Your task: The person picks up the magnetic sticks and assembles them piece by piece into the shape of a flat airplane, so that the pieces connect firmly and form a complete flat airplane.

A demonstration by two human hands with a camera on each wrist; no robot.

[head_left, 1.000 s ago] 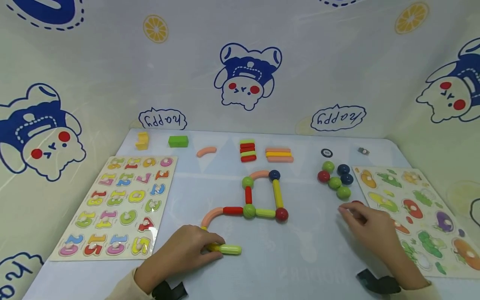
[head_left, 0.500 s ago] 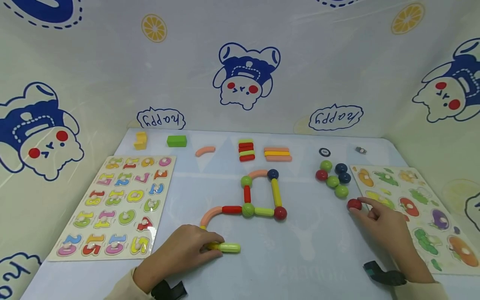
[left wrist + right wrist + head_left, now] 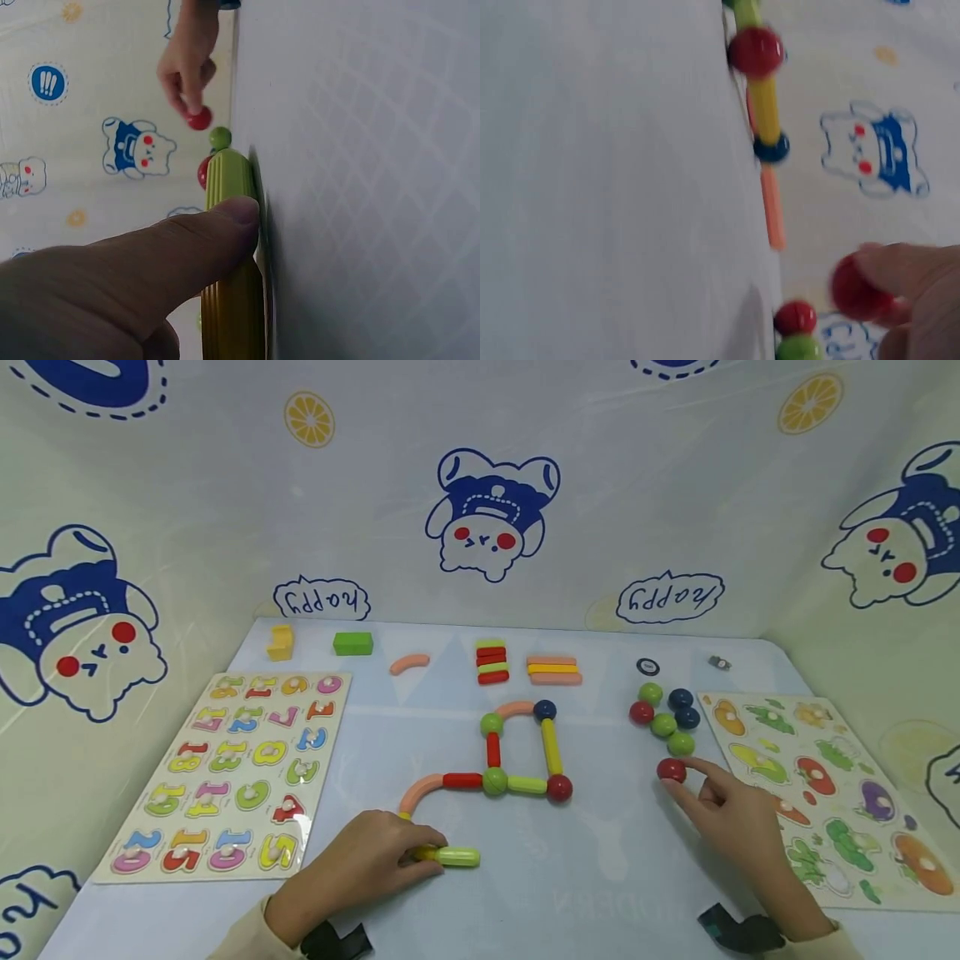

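My right hand point(image 3: 738, 827) pinches a red ball point(image 3: 671, 770) between thumb and fingertips, just in front of the loose balls; the right wrist view shows the same red ball point(image 3: 857, 288), slightly blurred. At the near left, my left hand point(image 3: 367, 864) grips a yellow stick point(image 3: 234, 315) joined end to end with a light green stick point(image 3: 459, 857). From there a curved pink piece point(image 3: 422, 793) leads to a red stick point(image 3: 462, 781). That stick meets a green ball point(image 3: 495, 782), one corner of a closed figure of sticks and balls. The left fingers partly hide the yellow stick.
Loose green, red and blue balls point(image 3: 663, 725) cluster at the right beside a vegetable puzzle board point(image 3: 817, 760). A number puzzle board point(image 3: 247, 777) lies left. Stacked short sticks point(image 3: 492, 662), longer sticks point(image 3: 554, 670) and a green block point(image 3: 353, 643) sit along the back.
The right hand has taken hold of the red ball by the vegetable board and carried it left, off the board's edge. The left hand stays in place on the sticks.
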